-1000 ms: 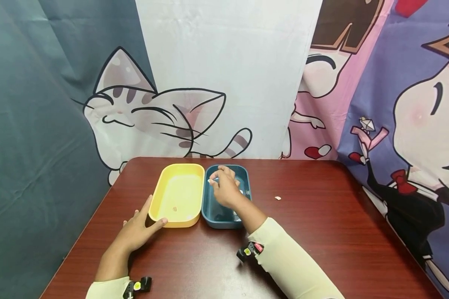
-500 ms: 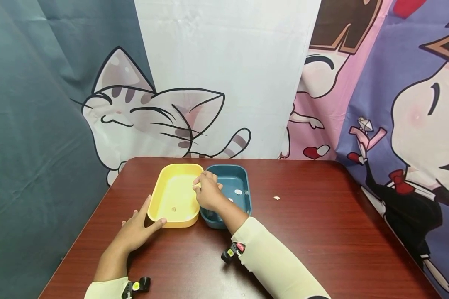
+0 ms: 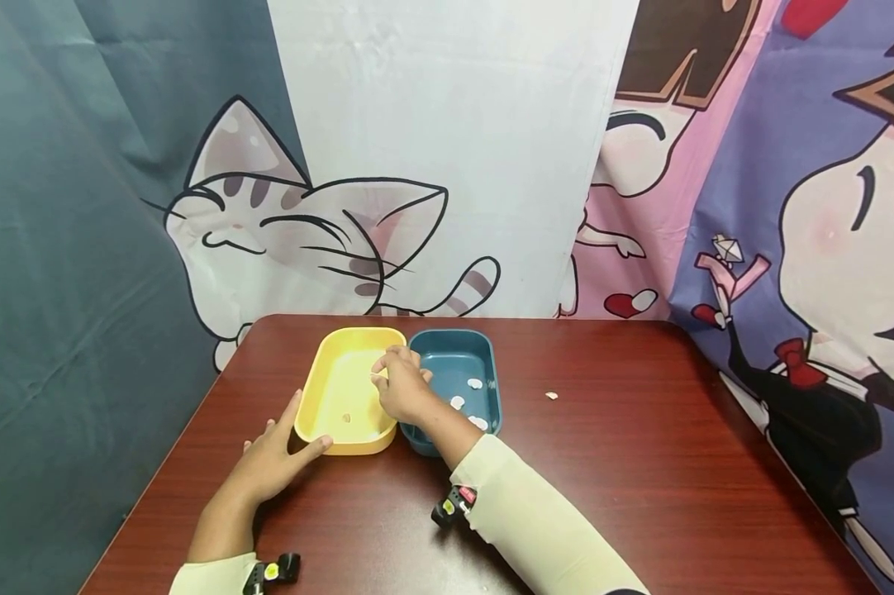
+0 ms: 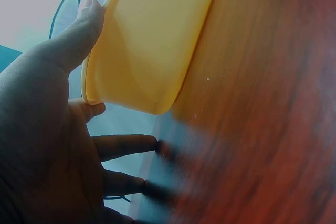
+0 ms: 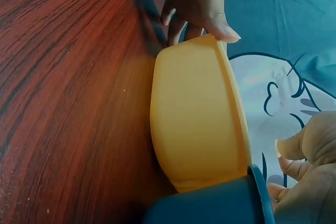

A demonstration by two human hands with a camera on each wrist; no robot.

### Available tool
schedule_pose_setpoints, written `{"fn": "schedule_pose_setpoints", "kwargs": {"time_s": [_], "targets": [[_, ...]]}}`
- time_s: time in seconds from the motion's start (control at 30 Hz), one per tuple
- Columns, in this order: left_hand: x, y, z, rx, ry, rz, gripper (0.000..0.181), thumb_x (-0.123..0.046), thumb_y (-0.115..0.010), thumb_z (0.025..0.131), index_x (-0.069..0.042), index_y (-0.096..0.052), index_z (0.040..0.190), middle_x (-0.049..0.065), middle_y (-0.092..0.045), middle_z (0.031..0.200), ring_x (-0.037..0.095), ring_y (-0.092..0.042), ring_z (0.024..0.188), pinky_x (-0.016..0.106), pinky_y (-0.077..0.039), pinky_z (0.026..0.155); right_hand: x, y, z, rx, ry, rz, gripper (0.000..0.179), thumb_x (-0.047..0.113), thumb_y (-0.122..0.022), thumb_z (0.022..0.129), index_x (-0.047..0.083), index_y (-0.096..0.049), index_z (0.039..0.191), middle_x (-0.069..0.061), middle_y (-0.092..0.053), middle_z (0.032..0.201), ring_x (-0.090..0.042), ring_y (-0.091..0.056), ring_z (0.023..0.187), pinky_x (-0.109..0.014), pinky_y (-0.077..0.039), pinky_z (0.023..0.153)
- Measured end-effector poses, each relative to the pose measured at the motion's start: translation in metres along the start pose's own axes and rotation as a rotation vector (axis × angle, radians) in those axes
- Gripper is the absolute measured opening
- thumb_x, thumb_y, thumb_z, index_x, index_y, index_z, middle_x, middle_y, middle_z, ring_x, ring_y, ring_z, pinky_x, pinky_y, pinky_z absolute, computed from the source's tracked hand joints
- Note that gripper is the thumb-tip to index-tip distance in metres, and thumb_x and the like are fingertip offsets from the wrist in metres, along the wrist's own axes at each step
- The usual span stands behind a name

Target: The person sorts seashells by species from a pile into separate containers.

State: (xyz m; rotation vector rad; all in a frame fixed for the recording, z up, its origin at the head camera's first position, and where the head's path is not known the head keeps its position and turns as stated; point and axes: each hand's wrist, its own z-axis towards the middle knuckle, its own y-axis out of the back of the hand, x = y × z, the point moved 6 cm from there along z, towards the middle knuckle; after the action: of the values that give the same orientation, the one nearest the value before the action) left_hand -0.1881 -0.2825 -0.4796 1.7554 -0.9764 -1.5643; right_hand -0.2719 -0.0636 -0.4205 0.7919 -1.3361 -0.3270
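Observation:
My left hand spreads around the near left corner of a yellow tray, thumb on the rim and fingers mostly straight. Above that tray's right side is my right hand, its thumb and fingertips pinching a small whitish flake, mostly hidden. One pale tan flake lies inside the yellow tray. Against its right side stands a dark blue tray with several white flakes on its bottom. In the right wrist view, the right hand is over the trays' rims.
The trays stand on a reddish-brown wooden table. A lone white flake lies on the tabletop, right of the blue tray. Behind the table hangs a printed cloth with cartoon figures.
My right hand has moved left from above the blue tray to above the yellow tray, uncovering flakes in the blue one. My left hand stays on the yellow tray's corner.

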Motion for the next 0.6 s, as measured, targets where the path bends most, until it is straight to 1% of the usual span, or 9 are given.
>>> {"fn": "schedule_pose_setpoints", "kwargs": {"time_s": [0.1,0.27,0.53,0.6], "targets": [[0.000,-0.001,0.001,0.007,0.002,0.014,0.113,-0.071,-0.061,0.101,-0.016,0.002,0.177,0.042,-0.023,0.173,0.070,-0.018,0.159,0.094,-0.012,0.117,0.001,0.001,0.000,-0.006,0.013,0.004,0.008,0.017,-0.059,0.113,0.012,-0.066,0.114,-0.012,-0.043,0.170,-0.033,-0.032,0.160,-0.060,-0.026,0.120],[0.001,-0.001,0.001,0.000,-0.005,0.019,0.112,-0.071,-0.060,0.102,-0.016,0.003,0.177,0.042,-0.024,0.172,0.070,-0.018,0.159,0.094,-0.012,0.117,0.002,0.007,0.000,-0.036,0.028,0.016,0.008,0.015,-0.060,0.112,0.011,-0.066,0.116,-0.010,-0.049,0.163,-0.031,-0.036,0.155,-0.058,-0.029,0.119],[0.002,-0.001,0.002,0.001,-0.001,0.011,0.112,-0.070,-0.061,0.102,-0.018,0.003,0.177,0.042,-0.024,0.173,0.070,-0.017,0.159,0.094,-0.011,0.117,-0.003,0.015,-0.001,-0.041,-0.002,0.045,0.007,0.016,-0.060,0.112,0.012,-0.065,0.116,-0.007,-0.048,0.161,-0.029,-0.036,0.154,-0.058,-0.027,0.120],[0.002,-0.002,0.002,0.002,0.001,0.009,0.112,-0.070,-0.061,0.102,-0.019,0.004,0.177,0.042,-0.023,0.173,0.070,-0.016,0.159,0.094,-0.010,0.118,-0.004,0.018,-0.002,-0.045,0.001,0.047,0.007,0.016,-0.061,0.112,0.012,-0.065,0.116,-0.007,-0.048,0.160,-0.029,-0.036,0.153,-0.058,-0.028,0.119]]}}
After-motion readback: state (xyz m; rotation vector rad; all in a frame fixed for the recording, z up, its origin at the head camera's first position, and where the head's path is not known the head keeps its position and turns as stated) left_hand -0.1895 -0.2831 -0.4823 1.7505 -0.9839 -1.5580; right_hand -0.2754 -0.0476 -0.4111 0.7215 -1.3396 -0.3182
